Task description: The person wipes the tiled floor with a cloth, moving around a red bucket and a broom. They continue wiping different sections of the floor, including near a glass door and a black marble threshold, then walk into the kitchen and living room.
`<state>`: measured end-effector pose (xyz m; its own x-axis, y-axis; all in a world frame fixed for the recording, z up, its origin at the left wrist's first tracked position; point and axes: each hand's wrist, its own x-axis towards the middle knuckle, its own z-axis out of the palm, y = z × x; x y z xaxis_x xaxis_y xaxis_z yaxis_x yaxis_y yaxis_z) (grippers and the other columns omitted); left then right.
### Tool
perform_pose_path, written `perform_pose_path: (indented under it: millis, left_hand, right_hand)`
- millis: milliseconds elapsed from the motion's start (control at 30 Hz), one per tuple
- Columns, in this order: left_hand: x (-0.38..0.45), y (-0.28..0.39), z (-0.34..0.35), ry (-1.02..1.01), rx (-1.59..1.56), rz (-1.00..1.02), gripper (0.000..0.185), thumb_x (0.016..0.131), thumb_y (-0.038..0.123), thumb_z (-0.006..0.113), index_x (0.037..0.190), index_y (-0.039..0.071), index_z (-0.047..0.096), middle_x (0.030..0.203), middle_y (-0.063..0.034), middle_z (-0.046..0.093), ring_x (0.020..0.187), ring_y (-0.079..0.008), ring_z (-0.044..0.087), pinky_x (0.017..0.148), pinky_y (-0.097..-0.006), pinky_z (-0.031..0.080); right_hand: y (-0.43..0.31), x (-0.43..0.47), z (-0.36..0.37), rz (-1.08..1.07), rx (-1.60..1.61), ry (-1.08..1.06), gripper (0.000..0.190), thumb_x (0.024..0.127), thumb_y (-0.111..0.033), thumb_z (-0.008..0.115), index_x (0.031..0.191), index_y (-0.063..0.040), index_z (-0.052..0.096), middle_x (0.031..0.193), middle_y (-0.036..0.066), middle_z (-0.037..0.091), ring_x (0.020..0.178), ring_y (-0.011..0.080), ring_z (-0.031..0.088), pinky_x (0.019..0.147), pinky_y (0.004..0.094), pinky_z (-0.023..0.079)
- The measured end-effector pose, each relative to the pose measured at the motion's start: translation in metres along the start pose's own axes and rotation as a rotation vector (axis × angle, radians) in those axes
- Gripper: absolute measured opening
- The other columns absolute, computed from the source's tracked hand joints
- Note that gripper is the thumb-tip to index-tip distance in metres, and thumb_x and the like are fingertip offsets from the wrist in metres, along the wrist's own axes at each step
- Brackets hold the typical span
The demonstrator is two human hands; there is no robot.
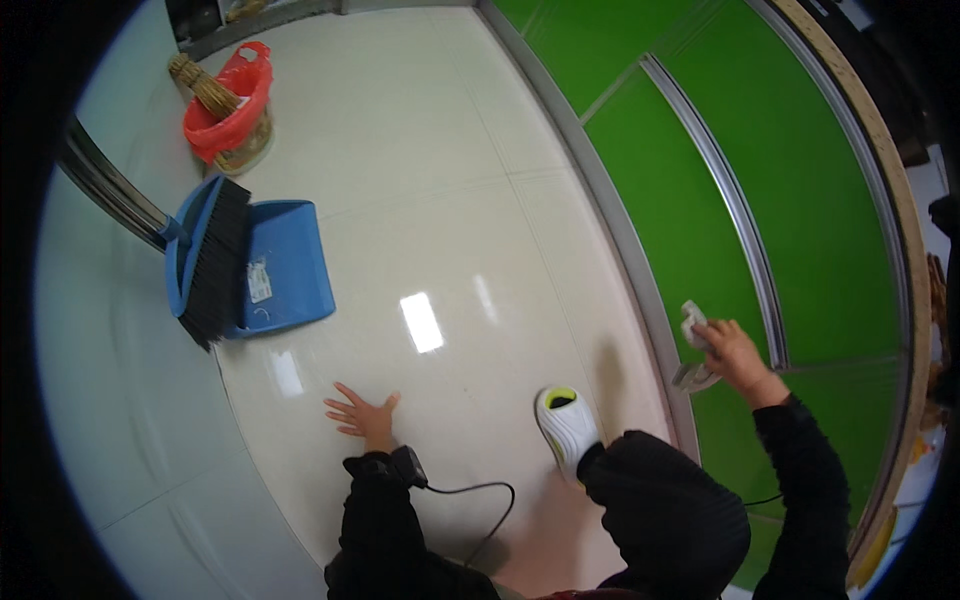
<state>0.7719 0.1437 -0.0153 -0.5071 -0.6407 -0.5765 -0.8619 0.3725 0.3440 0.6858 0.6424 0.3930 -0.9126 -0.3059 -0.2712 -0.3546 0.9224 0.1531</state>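
My right hand [733, 354] grips a crumpled whitish cloth or tissue [691, 321]. It is close to the glossy green cabinet front [675, 217], left of a silver metal strip [739, 202]; whether it touches the panel I cannot tell. Below the hand, by the cabinet's grey base strip [615, 247], a pale shape [699, 379] shows, either more cloth or a reflection. My left hand [363, 415] holds nothing, its fingers spread above the cream tiled floor [420, 247]. A black device [409, 466] with a cable sits at my left wrist.
A blue dustpan [292, 262] and a blue broom with black bristles [217, 262] stand along the pale left wall [112, 337]. Behind them is a bin with a red bag [217, 135], a straw whisk [210, 90] in it. My white shoe [568, 431] is on the floor.
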Motion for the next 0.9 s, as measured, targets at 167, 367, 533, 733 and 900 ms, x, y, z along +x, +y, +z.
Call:
perform_pose_path:
  millis: [167, 367, 533, 733, 900]
  left_hand:
    - [-0.005, -0.001, -0.006, 0.028, 0.041, 0.026, 0.136, 0.059, 0.060, 0.080, 0.151, 0.024, -0.013, 0.153, -0.0245, -0.021, 0.142, -0.0455, -0.016, 0.110, -0.0637, 0.001]
    - [-0.001, -0.001, -0.005, 0.054, 0.056, 0.046, 0.134, 0.060, 0.061, 0.079, 0.152, 0.025, -0.011, 0.154, -0.0253, -0.019, 0.140, -0.0493, -0.016, 0.109, -0.0656, 0.002]
    - [0.012, -0.010, 0.008, 0.104, 0.094, 0.066, 0.132, 0.061, 0.059, 0.079, 0.152, 0.025, -0.010, 0.153, -0.0272, -0.019, 0.140, -0.0487, -0.018, 0.108, -0.0661, 0.000]
    - [0.038, -0.025, 0.011, 0.143, 0.205, 0.067, 0.131, 0.062, 0.070, 0.073, 0.152, 0.025, -0.011, 0.154, -0.0273, -0.016, 0.140, -0.0499, -0.014, 0.107, -0.0685, 0.005]
    - [0.048, -0.030, 0.003, 0.166, 0.297, 0.087, 0.128, 0.063, 0.073, 0.070, 0.152, 0.025, -0.009, 0.154, -0.0286, -0.010, 0.140, -0.0522, -0.008, 0.107, -0.0688, 0.009]
  right_hand:
    - [-0.022, -0.045, -0.087, -0.009, -0.094, -0.039, 0.055, 0.069, -0.002, 0.065, 0.123, -0.010, 0.058, 0.118, 0.015, 0.057, 0.100, 0.0346, 0.056, 0.088, 0.0424, 0.048]
    - [-0.023, -0.041, -0.001, -0.071, -0.010, -0.048, 0.056, 0.069, -0.007, 0.066, 0.124, -0.013, 0.057, 0.120, 0.015, 0.055, 0.104, 0.0347, 0.054, 0.090, 0.0411, 0.047]
    - [-0.008, -0.061, 0.159, -0.103, 0.147, -0.119, 0.056, 0.071, -0.008, 0.066, 0.126, -0.013, 0.056, 0.122, 0.015, 0.055, 0.107, 0.0343, 0.053, 0.094, 0.0410, 0.045]
    - [0.029, -0.127, 0.289, 0.039, 0.237, -0.193, 0.055, 0.074, -0.007, 0.065, 0.128, -0.013, 0.055, 0.122, 0.015, 0.055, 0.110, 0.0348, 0.051, 0.094, 0.0419, 0.045]
    - [0.048, -0.173, 0.372, 0.335, 0.198, -0.061, 0.066, 0.082, -0.013, 0.065, 0.142, -0.011, 0.037, 0.144, 0.019, 0.035, 0.126, 0.0375, 0.040, 0.101, 0.0451, 0.037]
